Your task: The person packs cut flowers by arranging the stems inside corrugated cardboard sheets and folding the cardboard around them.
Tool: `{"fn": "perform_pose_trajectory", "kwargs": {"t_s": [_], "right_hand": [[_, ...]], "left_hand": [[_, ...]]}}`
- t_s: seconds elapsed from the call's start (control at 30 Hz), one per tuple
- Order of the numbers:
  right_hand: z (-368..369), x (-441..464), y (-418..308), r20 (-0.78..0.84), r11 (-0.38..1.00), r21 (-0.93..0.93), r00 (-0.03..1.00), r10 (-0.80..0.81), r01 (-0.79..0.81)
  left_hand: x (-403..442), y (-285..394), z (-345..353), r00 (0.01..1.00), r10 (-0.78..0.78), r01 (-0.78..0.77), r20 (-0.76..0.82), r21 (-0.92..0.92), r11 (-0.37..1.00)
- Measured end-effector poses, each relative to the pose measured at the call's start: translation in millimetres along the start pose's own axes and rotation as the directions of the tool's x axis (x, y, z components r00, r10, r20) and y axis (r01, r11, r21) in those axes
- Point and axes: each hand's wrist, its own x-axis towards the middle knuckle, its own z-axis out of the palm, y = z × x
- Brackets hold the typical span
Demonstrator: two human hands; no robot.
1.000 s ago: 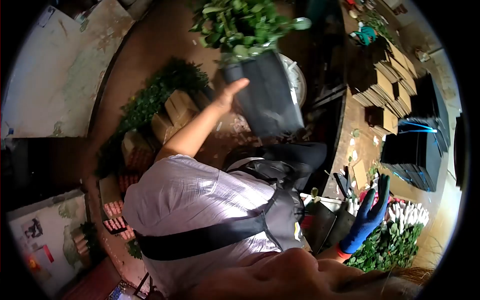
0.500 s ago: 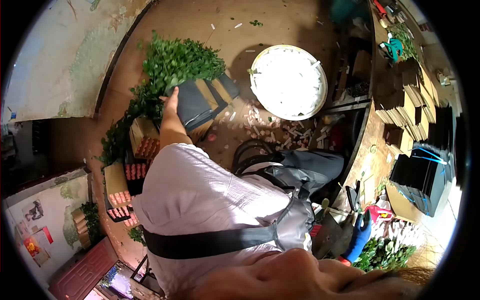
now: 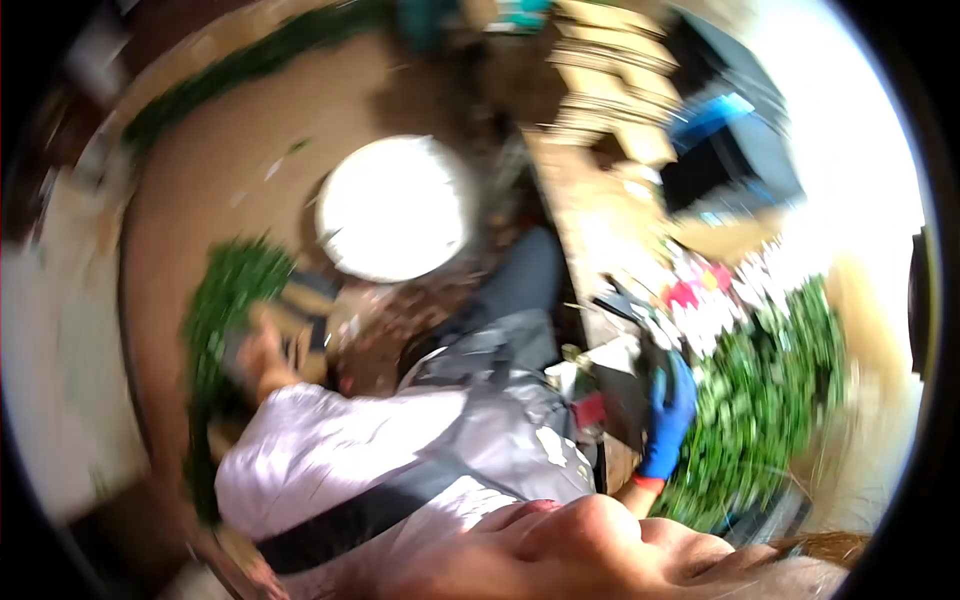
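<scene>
My bare left hand (image 3: 262,348) is at the left, against a cardboard-and-dark-wrapped bundle (image 3: 308,312) with green leafy stems (image 3: 240,285) on its far side. Motion smears its fingers, so their grip does not show. On the right, my right hand (image 3: 670,418) wears a blue glove with a red cuff. Its thumb and fingers look apart, with nothing visible between them. It hovers by the table edge, beside a large heap of green stems (image 3: 765,420) and close to a dark tool-like object (image 3: 625,300) too blurred to name.
A round white tub (image 3: 395,210) full of white pieces stands on the floor, with scattered petals (image 3: 385,335) nearby. Stacked cardboard pieces (image 3: 615,75) and a dark pile with a blue strap (image 3: 735,150) lie on the table (image 3: 570,190). More greenery (image 3: 260,65) lines the far wall.
My view has swung right and blurred, bringing more of the table and stem heap into sight. The leafy bundle at my left hand appears lower and farther left.
</scene>
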Motion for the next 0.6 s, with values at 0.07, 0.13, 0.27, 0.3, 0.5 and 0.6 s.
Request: {"fn": "perform_pose_trajectory", "kwargs": {"t_s": [0.07, 0.13, 0.27, 0.3, 0.5, 0.6], "right_hand": [[-3.3, -22.4, 3.5, -0.140, 0.995, -0.103, 0.990, -0.006, -0.009], [-5.3, -43.2, 2.2, -0.250, 0.996, -0.021, 0.965, 0.075, -0.083], [4.8, -72.4, -15.2, -0.266, 0.929, 0.297, 0.916, 0.301, -0.219], [14.0, -79.7, -15.4, -0.265, 0.926, 0.300, 0.913, 0.311, -0.228], [24.8, -88.1, -18.0, -0.253, 0.868, 0.337, 0.853, 0.456, -0.364], [10.5, -107.9, -14.0, -0.303, 0.477, 0.872, 0.641, 0.705, -0.113]], "left_hand": [[16.6, 21.8, 20.4, 1.000, -0.023, 0.023, 0.002, 0.078, 0.997], [23.9, 63.3, 37.9, 0.995, -0.094, 0.096, -0.022, 0.166, 0.981], [-40.7, 221.6, 78.0, 0.996, 0.086, -0.087, -0.009, -0.027, 0.996], [-35.0, 254.7, 102.7, 0.908, 0.414, -0.400, 0.055, -0.172, 0.900], [-335.4, 469.2, 103.3, 0.071, 0.973, -0.713, -0.220, -0.693, -0.105], [-500.1, 474.9, 69.9, -0.409, 0.895, -0.433, -0.178, -0.826, -0.362]]}}
